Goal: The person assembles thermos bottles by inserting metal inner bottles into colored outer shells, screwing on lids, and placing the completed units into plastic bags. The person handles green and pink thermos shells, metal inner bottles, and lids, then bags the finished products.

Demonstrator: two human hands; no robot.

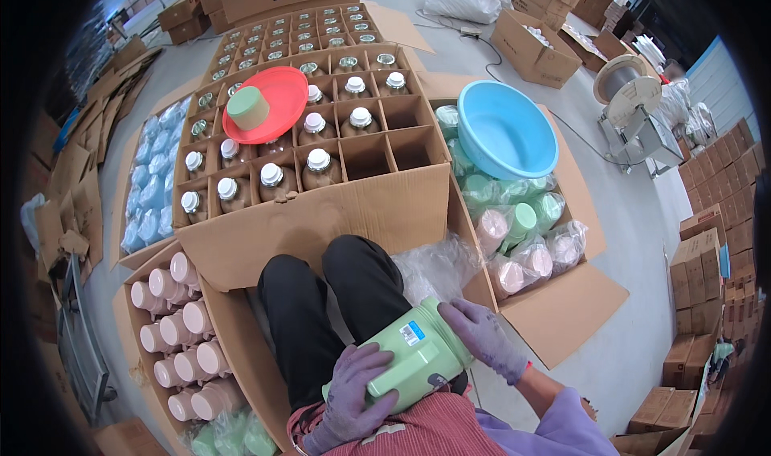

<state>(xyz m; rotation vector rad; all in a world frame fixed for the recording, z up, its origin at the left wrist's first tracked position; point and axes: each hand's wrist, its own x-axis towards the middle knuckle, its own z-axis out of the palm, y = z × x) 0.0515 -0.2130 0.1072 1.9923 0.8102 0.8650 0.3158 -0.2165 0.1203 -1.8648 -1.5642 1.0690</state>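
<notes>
A light green plastic thermos casing lies tilted across my lap, with a small blue and white label on its side. My left hand, in a purple glove, wraps round its lower body. At its wide rim end my right hand, gloved too, grips the edge, with the fingertips partly out of sight. In front of my knees stands a divided carton of glass bottles with white caps; one such bottle sits in the near row. A red plate-like basin rests on top, holding a green cup-shaped piece.
A carton of pink casings is at my left, with blue wrapped pieces beyond. On my right, a light blue basin sits over bagged green and pink casings. A cable reel and stacked cartons stand farther right.
</notes>
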